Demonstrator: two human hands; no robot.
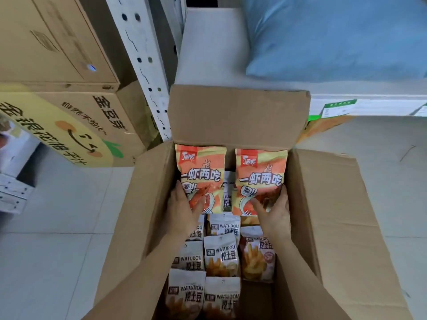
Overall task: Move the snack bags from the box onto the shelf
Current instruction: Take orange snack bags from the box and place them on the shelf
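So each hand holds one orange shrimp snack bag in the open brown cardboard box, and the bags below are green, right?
Only the colour is wrong: in the head view, the potato snack bags below are white, not green. The rest holds.

We look down on a pale tiled floor [57, 227]. An open cardboard box [335, 215] stands on it with its flaps spread, the far flap rising in front of the shelf [208, 54] edge. To the left, a yellow-printed carton [69, 125] sits on the tiles with a plain brown carton [46, 42] stacked on top, both just beside the shelf's white perforated upright [143, 65]. The shelf board is pale grey, and a blue soft pack [335, 35] lies on it toward the right. Green-and-white labels [339, 108] line its front edge. At the floor's far left sits a white object [13, 188] we cannot identify.
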